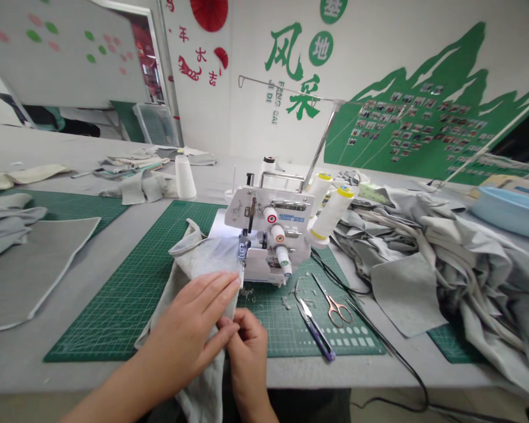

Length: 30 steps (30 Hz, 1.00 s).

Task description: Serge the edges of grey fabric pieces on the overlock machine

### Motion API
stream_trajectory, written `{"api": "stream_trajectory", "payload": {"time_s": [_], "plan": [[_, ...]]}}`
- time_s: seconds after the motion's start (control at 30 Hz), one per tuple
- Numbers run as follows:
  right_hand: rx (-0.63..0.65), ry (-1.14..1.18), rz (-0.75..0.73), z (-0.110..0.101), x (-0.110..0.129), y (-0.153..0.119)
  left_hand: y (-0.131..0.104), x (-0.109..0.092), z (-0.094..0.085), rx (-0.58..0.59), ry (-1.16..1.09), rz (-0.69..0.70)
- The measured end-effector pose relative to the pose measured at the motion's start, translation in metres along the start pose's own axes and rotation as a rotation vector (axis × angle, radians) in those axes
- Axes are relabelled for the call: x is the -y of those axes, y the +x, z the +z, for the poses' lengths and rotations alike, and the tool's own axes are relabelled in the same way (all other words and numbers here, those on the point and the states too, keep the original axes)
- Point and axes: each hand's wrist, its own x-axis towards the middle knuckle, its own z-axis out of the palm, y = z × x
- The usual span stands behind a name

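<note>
At the sewing machine (297, 241), the grey fabric (211, 257) should handle light and limp, best held by its edge, where the right hand (249, 343) pinches it, left hand (196, 314) flattened on top.

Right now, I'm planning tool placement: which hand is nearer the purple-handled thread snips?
Right: the right hand, at the gray fabric, is left of the thread snips; the left hand rests on that fabric, farther left.
</note>
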Motion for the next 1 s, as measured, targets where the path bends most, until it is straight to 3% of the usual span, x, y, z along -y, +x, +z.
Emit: {"api": "stream_trajectory", "payload": {"time_s": [0.47,0.8,1.0], "plan": [[0.001,0.029,-0.015,-0.001,-0.001,-0.001,0.01,0.003,0.001,0.002,0.021,-0.011],[-0.023,0.036,-0.003,0.001,-0.002,-0.001,-0.015,-0.015,-0.007,-0.006,0.101,-0.023],[-0.025,0.039,0.01,0.002,0.0,-0.001,-0.013,-0.015,-0.004,-0.02,0.113,-0.024]]}}
